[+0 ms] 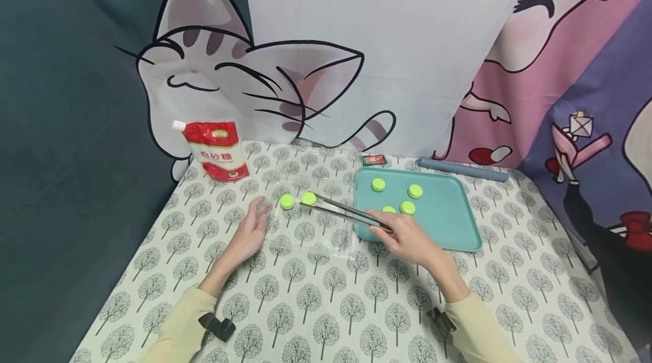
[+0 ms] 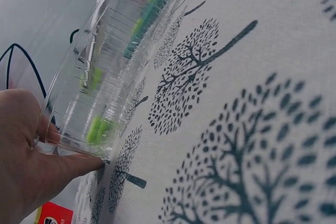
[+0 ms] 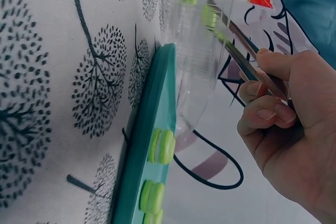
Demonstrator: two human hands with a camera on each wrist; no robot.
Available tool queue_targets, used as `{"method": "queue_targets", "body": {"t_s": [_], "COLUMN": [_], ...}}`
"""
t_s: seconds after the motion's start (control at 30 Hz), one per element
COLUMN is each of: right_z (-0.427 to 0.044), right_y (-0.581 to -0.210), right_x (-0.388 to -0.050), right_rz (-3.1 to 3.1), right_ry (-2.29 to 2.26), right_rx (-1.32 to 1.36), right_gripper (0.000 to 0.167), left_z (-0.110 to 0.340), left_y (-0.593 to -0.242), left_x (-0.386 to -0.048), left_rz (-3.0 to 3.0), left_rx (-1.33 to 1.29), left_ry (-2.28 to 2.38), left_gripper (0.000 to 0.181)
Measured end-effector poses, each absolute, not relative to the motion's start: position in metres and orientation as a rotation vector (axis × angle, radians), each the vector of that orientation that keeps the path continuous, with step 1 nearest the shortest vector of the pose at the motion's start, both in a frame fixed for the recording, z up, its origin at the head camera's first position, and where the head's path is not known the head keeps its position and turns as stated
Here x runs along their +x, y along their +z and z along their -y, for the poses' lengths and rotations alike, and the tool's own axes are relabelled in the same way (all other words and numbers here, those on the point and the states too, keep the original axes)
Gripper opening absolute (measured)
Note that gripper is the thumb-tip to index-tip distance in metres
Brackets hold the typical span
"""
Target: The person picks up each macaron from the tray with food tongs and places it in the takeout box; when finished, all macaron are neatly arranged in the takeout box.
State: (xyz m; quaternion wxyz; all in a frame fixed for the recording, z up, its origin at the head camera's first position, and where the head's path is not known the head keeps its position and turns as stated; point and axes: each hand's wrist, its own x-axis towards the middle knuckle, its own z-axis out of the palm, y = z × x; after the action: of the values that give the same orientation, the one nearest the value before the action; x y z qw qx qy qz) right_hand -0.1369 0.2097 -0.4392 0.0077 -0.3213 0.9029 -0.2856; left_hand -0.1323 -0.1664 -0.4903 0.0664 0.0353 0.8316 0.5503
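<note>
A red and white sugar bag (image 1: 216, 153) stands at the back left of the table (image 1: 305, 340). Nearer, the left hand (image 1: 249, 233) pinches the left edge of a clear plastic box (image 1: 336, 238), its thumb outside the wall. In the box, the left macaron (image 1: 287, 201) lies by itself; the right macaron (image 1: 308, 199) sits between the tips of metal tongs (image 1: 351, 209). The right hand (image 1: 404, 235) curls firmly round the tongs. Beside the box, a teal tray (image 1: 443, 221) bears four more macarons (image 1: 415, 191), one partly hidden by that hand. Behind the tray lie a small packet (image 1: 374, 160) and, farther right, a blue-grey rod (image 1: 463, 170).
</note>
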Motion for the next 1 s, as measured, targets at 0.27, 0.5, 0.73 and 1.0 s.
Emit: {"method": "queue_targets", "body": {"t_s": [0.27, 0.5, 0.73, 1.0], "right_z": [-0.196, -0.188, -0.189, -0.207], "right_y": [-0.435, -0.433, -0.433, -0.432], "right_x": [-0.147, -0.151, -0.149, -0.14], "right_rz": [-2.822, -2.818, -2.806, -2.806], "right_ry": [-0.783, -0.727, -0.784, -0.944], "right_rx": [-1.08, -1.147, -1.085, -1.033], "right_gripper": [0.045, 0.045, 0.045, 0.045], "left_z": [0.167, 0.167, 0.167, 0.168], "left_y": [-0.491, -0.492, -0.492, -0.492], "left_x": [-0.133, -0.133, -0.133, -0.132], "left_rz": [-2.527, -2.539, -2.551, -2.552], "left_rx": [0.106, 0.12, 0.126, 0.114], "left_ry": [1.642, 1.627, 1.607, 1.612], "left_gripper": [0.057, 0.057, 0.057, 0.057]}}
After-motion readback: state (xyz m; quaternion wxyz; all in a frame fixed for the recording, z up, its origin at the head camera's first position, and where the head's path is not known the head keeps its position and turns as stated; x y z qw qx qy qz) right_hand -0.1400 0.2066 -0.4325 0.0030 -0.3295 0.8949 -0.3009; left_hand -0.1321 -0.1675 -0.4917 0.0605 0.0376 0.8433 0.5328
